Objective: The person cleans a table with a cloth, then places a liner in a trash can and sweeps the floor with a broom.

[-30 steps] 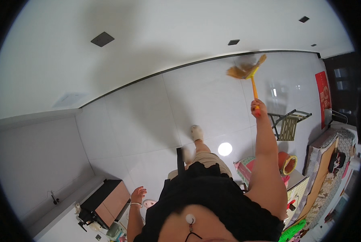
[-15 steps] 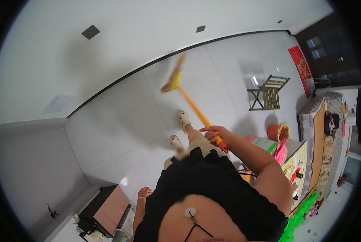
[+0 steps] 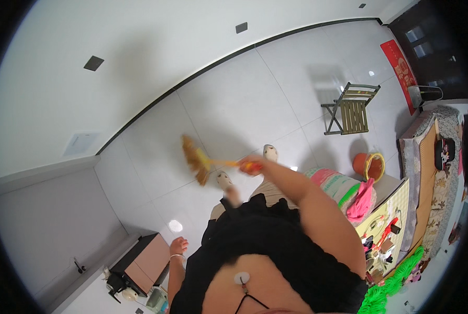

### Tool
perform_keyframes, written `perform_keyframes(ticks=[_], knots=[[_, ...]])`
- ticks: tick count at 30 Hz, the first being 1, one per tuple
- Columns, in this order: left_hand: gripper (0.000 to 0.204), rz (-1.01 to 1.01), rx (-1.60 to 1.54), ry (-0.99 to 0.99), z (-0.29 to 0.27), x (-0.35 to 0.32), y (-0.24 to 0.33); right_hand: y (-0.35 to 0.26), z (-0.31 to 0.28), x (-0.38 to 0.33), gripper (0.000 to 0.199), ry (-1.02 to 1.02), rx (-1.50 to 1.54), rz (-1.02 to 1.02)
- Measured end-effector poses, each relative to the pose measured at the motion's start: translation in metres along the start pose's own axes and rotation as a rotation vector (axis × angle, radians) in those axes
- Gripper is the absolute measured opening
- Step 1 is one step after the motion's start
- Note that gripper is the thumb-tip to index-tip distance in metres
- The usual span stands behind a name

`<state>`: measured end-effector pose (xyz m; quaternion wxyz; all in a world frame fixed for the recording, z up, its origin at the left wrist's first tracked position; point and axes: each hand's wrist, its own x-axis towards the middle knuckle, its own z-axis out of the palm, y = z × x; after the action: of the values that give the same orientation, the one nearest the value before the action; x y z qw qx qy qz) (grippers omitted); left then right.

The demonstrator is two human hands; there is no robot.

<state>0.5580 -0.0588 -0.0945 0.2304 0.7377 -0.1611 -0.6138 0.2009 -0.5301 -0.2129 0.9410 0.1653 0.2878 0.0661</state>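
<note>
My right hand is closed around the red-tipped end of a broom's orange handle, in front of my body. The broom has tan bristles and a yellow collar. Its head points left, beside my left shoe, over the pale floor tiles; motion blurs it a little, and I cannot tell whether the bristles touch the floor. My left hand hangs low at my left side with a bracelet on the wrist. Its fingers are loosely bent, and nothing shows in them.
A white wall with a dark skirting runs across the far side. To the right stand a folding chair, an orange bucket, a large sack and a cluttered table. A dark cabinet is at the lower left.
The broom head has swung from near the skirting to the left and nearer to me. My right hand has moved forward and left with the handle. My feet have shifted.
</note>
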Motion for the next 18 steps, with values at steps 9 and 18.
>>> perform_keyframes(ticks=[9, 18], knots=[[0.025, 0.074, 0.599, -0.139, 0.169, -0.011, 0.025, -0.185, -0.039, -0.357, 0.009, 0.606, -0.057, -0.639], [0.025, -0.314, -0.164, 0.225, 0.173, -0.008, 0.089, -0.081, -0.014, -0.331, 0.011, 0.602, -0.298, -1.03]])
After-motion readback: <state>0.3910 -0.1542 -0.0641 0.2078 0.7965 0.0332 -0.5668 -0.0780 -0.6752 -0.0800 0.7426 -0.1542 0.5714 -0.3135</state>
